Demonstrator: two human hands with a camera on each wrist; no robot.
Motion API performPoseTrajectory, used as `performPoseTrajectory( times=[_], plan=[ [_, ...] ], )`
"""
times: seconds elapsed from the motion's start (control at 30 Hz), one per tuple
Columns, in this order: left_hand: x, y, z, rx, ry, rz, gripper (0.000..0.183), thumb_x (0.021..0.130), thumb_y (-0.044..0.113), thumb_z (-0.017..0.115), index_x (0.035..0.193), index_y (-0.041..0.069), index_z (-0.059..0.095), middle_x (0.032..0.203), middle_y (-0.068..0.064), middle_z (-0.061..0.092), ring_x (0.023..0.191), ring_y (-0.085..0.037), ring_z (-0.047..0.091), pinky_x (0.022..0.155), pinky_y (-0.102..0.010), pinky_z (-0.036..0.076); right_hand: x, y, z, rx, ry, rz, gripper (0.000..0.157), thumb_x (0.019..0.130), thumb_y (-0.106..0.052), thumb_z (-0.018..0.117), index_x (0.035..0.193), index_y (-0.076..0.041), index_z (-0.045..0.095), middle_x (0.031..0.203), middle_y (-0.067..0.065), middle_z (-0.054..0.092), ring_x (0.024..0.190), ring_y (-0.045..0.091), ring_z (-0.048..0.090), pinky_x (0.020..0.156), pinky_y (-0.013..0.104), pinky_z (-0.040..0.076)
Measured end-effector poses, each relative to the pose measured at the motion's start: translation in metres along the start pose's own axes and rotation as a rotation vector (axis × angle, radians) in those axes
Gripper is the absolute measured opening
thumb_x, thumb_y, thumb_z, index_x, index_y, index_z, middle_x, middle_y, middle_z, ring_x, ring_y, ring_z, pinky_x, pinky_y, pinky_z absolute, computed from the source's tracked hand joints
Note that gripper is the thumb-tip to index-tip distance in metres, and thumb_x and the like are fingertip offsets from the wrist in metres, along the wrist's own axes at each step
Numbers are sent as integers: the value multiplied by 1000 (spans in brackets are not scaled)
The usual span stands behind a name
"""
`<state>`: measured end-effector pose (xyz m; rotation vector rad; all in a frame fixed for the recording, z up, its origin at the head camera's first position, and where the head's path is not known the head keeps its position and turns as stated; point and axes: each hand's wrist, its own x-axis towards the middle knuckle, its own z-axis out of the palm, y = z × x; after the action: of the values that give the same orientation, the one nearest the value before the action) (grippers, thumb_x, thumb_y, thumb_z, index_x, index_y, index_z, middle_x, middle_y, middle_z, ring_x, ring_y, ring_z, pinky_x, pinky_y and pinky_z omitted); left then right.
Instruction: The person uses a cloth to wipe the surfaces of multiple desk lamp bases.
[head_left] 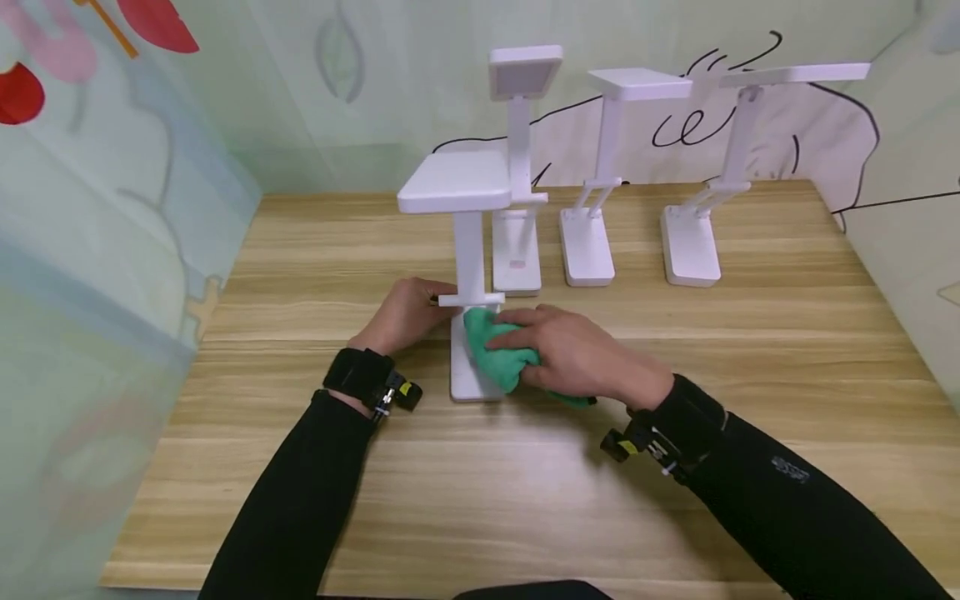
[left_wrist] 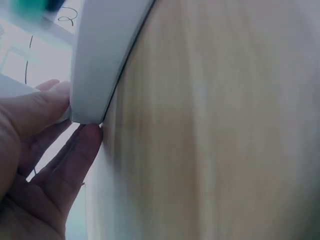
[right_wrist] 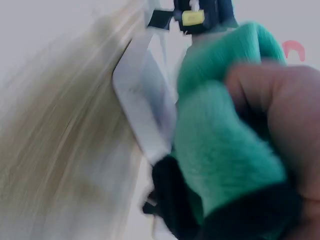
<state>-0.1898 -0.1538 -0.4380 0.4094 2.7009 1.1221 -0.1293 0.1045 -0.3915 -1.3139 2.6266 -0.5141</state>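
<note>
A white desk lamp [head_left: 469,250] stands in front of the others, its flat head [head_left: 456,179] raised over its base [head_left: 467,379]. Bunched in my right hand [head_left: 573,350] is a green cloth [head_left: 498,354], which lies against the top of that base. In the right wrist view the cloth [right_wrist: 220,145] is gripped between thumb and fingers, with dark edging below. My left hand [head_left: 408,315] holds the base at its far left corner. The left wrist view shows the thumb and fingertips of this hand [left_wrist: 45,145] pinching the end of the base [left_wrist: 100,65].
Three more white desk lamps stand in a row behind: one [head_left: 517,250] directly behind the front lamp, another [head_left: 588,250] in the middle, and a third [head_left: 692,250] at right. The wooden table [head_left: 300,250] meets printed walls [head_left: 337,100] at back and sides.
</note>
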Motion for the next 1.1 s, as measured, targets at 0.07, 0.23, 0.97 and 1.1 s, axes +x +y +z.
performPoseTrajectory(
  times=[0.07,0.23,0.97,1.1],
  plan=[
    [0,0,1,14,2,8,26,88,27,71,113,19,73,105,1,72,83,-11,59,67,-28,50,7,6,6,-41,54,44,49,84,-20,65,133,-19,60,145,13,47,128,32,45,98,48,45],
    [1,2,3,35,-4,-5,27,88,30,71,113,21,73,106,0,71,83,-11,58,65,-28,49,12,14,24,-79,65,78,51,87,-20,63,137,-17,55,147,16,44,130,32,43,101,49,42],
    [1,6,6,44,22,-32,29,87,28,72,114,16,73,108,-3,72,83,-11,60,67,-27,51,-9,21,10,429,114,430,41,83,-20,63,124,-19,56,101,6,61,77,21,56,63,35,48],
    [0,5,4,62,33,-12,30,87,28,73,114,15,73,108,-4,72,84,-11,60,68,-27,51,11,22,21,499,108,507,53,84,-24,63,134,-17,46,104,11,58,82,24,55,62,34,48]
  ],
)
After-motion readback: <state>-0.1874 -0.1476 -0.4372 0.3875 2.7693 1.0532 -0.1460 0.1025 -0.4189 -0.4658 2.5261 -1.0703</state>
